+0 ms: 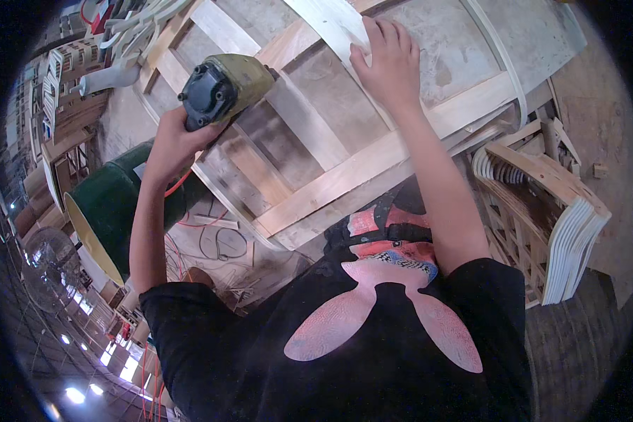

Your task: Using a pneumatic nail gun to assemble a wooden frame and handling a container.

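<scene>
My left hand (182, 140) is closed around the handle of a pneumatic nail gun (242, 84) with a yellow-green body and a black cap. The tool is over the left part of a pale wooden frame (343, 171) with slats across it; its nose is hard to make out. My right hand (390, 68) lies over a long whitish board (332, 26) that crosses the frame, its thumb on the board and its fingers at the right edge. The board's far end runs out of view at the top.
A green drum (111, 184) with a yellowish inside lies left, near red hoses. Curved slatted wooden pieces (569, 248) are stacked at right. White curved parts (147, 21) lie at upper left. Cables and scraps (237, 290) are on the floor; a fan (50, 264) is farther left.
</scene>
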Tool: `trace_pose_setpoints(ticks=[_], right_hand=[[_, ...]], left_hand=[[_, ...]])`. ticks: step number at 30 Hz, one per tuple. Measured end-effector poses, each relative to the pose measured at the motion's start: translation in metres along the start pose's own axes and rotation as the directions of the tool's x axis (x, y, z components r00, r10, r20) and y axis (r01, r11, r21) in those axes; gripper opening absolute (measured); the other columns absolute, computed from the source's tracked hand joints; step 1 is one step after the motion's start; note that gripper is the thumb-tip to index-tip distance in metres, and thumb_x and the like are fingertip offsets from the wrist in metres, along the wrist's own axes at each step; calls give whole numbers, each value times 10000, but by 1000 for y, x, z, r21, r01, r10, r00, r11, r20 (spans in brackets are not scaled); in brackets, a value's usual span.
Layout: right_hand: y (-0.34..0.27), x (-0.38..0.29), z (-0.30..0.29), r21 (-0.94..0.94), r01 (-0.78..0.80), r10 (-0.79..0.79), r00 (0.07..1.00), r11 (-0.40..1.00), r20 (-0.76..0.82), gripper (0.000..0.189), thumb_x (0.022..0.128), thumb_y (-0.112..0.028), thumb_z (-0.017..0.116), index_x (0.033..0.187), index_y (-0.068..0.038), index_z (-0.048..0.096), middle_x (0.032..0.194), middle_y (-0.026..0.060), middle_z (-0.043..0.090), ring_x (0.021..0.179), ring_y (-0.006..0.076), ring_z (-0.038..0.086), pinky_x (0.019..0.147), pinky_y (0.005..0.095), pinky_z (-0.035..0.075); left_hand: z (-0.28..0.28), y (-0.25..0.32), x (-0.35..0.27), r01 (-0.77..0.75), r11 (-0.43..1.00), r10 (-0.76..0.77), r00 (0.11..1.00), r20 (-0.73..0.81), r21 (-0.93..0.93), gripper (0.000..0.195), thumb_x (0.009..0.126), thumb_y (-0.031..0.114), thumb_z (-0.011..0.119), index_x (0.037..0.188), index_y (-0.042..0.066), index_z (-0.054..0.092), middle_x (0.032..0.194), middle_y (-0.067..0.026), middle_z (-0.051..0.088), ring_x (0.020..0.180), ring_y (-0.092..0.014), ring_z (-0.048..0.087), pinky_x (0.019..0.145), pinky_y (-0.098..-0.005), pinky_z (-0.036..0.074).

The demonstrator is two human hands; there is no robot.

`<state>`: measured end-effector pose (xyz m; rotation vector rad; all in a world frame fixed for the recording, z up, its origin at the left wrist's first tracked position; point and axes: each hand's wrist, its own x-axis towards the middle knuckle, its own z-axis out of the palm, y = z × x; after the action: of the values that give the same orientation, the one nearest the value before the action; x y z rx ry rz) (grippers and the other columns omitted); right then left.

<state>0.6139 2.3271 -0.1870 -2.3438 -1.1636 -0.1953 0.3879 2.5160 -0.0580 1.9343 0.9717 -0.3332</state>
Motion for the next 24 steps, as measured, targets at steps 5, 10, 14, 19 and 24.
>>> trace_pose_setpoints(ticks=[5, 10, 14, 19, 24], right_hand=[[-2, 2, -2, 3, 4, -4, 1000, 1000, -7, 463, 784, -306, 537, 1193, -99, 472, 1155, 87, 490, 1133, 257, 403, 954, 416, 290], [-2, 1, -2, 16, 3, -3, 1000, 1000, 6, 461, 787, -306, 538, 1193, -98, 471, 1167, 89, 486, 1139, 262, 397, 958, 413, 288], [-2, 0, 0, -2, 1, -1, 1000, 1000, 2, 460, 789, -305, 539, 1193, -97, 471, 1174, 90, 483, 1146, 263, 393, 963, 413, 285], [-3, 1, -2, -4, -8, 8, 1000, 1000, 6, 470, 786, -300, 540, 1206, -103, 462, 1178, 91, 481, 1153, 271, 388, 969, 418, 279], [10, -3, 13, -11, 4, -5, 1000, 1000, -19, 467, 770, -304, 536, 1184, -99, 468, 1148, 103, 499, 1129, 295, 406, 950, 438, 303]], left_hand=[[-4, -8, -4, 38, 995, -36, 999, 18, -94, 253, 726, 160, 659, 849, -51, 594, 636, -4, 545, 560, -73, 475, 500, -236, 387], [-5, -10, -4, 86, 996, -86, 996, 17, -11, 227, 719, 134, 643, 848, -48, 600, 652, -5, 555, 575, -74, 486, 517, -234, 399], [-16, -5, -19, 45, 998, -45, 999, -11, -35, 237, 709, 131, 646, 864, -45, 608, 676, -4, 566, 608, -67, 494, 559, -224, 416], [-26, -7, -34, 48, 998, -44, 996, -74, 47, 257, 709, 153, 641, 887, -31, 618, 700, 3, 578, 638, -58, 488, 612, -218, 421], [-8, 3, -28, 99, 994, -91, 984, -151, 46, 266, 714, 168, 635, 881, -38, 612, 660, -8, 566, 604, -63, 486, 568, -221, 410]])
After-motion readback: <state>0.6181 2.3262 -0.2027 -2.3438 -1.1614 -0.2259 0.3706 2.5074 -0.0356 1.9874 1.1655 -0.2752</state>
